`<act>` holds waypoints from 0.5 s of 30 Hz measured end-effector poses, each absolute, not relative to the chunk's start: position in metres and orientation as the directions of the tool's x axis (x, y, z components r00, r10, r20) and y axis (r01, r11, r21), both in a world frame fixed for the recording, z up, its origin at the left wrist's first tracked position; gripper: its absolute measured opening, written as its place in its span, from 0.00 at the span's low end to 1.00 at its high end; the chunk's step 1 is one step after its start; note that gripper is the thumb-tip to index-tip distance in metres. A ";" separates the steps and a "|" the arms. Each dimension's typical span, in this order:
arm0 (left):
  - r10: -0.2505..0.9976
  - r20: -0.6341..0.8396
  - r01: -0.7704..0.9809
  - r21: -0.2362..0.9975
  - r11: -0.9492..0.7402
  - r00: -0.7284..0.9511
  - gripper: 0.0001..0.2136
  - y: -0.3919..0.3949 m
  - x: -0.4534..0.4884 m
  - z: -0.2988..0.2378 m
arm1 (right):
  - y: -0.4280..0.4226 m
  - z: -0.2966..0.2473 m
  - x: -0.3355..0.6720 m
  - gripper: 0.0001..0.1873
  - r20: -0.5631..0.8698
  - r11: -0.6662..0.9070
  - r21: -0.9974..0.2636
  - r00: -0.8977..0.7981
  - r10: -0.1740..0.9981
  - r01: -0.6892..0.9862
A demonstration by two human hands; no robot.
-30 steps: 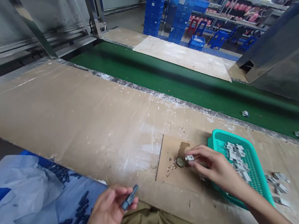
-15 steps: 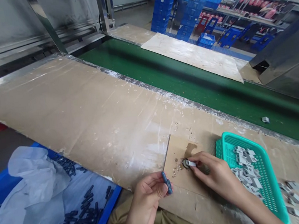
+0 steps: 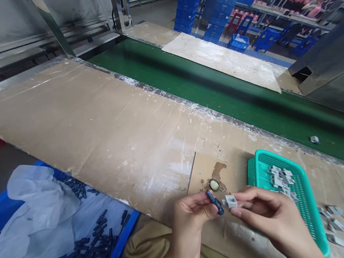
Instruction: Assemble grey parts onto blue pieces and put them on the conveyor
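Observation:
Between the thumb and fingers of my left hand [image 3: 190,222] is a small dark blue plastic part [image 3: 214,203], rod-like with a wider lower end. My right hand [image 3: 267,213] pinches a small grey-white block [image 3: 231,201] with a square opening and a short stub. The stub points at the dark part, almost touching it; whether they meet I cannot tell. Just beyond my fingers, a small round cap [image 3: 215,185] with pale contents lies on a piece of cardboard [image 3: 205,166] marked by a wet brown stain.
A green basket [image 3: 305,180] of grey-white blocks stands right, several loose blocks [image 3: 335,225] beside it. Lower left, a blue crate [image 3: 118,245] holds many dark parts and a crumpled white sheet [image 3: 34,202]. A green conveyor belt [image 3: 185,78] crosses behind, carrying one block [image 3: 314,139].
My right hand has lifted the block from the round cap and brought it left and nearer me. My left hand has moved right with the dark part, so both pieces are now close together.

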State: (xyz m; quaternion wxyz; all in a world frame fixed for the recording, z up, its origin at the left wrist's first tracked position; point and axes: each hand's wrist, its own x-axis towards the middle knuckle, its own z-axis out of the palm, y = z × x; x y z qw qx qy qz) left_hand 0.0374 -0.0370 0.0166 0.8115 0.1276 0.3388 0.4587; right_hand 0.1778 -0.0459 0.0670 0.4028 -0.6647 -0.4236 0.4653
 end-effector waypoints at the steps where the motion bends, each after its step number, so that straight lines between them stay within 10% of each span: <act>1: 0.839 -0.419 -0.662 0.523 0.537 0.349 0.09 -0.037 0.038 0.018 | -0.047 0.068 0.176 0.09 -0.275 -0.314 -0.931 0.208 0.939 0.185; 11: 0.932 -0.353 -0.450 0.821 0.352 0.085 0.03 -0.027 0.039 0.020 | -0.039 0.062 0.180 0.05 -0.101 -0.104 -0.872 0.031 0.994 0.478; 15: 0.907 -0.325 -0.395 0.822 0.411 0.267 0.13 -0.015 0.039 0.020 | -0.021 0.058 0.194 0.09 -0.165 -0.175 -0.898 0.060 0.984 0.403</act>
